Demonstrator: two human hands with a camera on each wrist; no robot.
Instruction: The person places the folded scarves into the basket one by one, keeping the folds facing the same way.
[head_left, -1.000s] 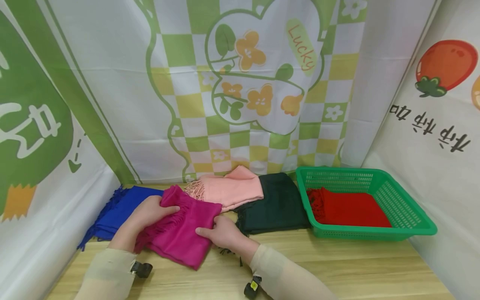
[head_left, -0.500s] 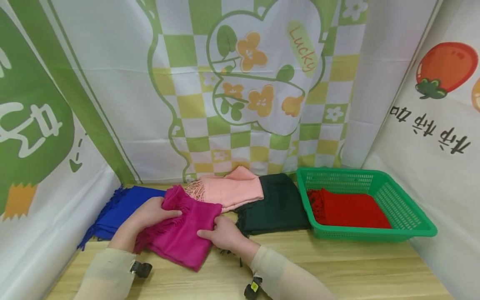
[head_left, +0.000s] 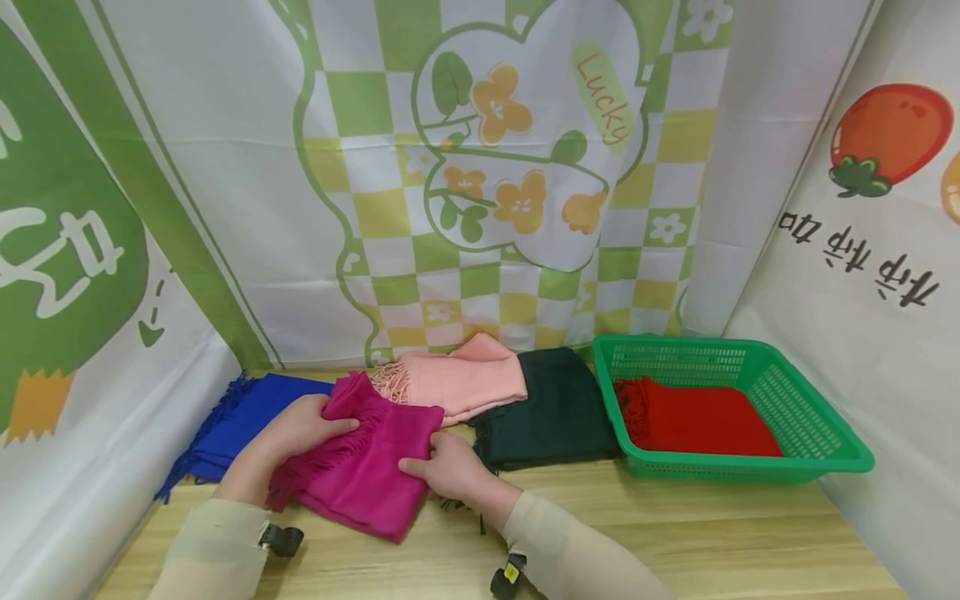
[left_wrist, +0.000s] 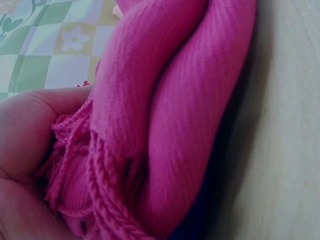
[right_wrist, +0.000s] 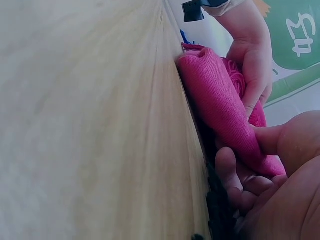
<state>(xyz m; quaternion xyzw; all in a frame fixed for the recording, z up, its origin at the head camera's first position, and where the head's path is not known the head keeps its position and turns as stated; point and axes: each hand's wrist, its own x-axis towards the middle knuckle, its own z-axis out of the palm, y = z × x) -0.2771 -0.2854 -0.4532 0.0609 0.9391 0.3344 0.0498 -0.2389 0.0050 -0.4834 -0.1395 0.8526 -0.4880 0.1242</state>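
L. hand (head_left: 300,429) & r. hand (head_left: 442,467) both grip folded magenta scarf (head_left: 360,475) on table (head_left: 675,533); lift likely next, w/ firm two-sided hold.

Both forearms wear snug beige sleeves. A small black camera unit is strapped under each wrist. The right one carries a yellow mark.

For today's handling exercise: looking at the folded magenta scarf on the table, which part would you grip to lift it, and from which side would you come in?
Probably grip the magenta scarf at its two short ends, coming in from the sides, as the left hand and right hand do. It is a soft, thick fold with loose fringe; holding both ends likely keeps the layers together.
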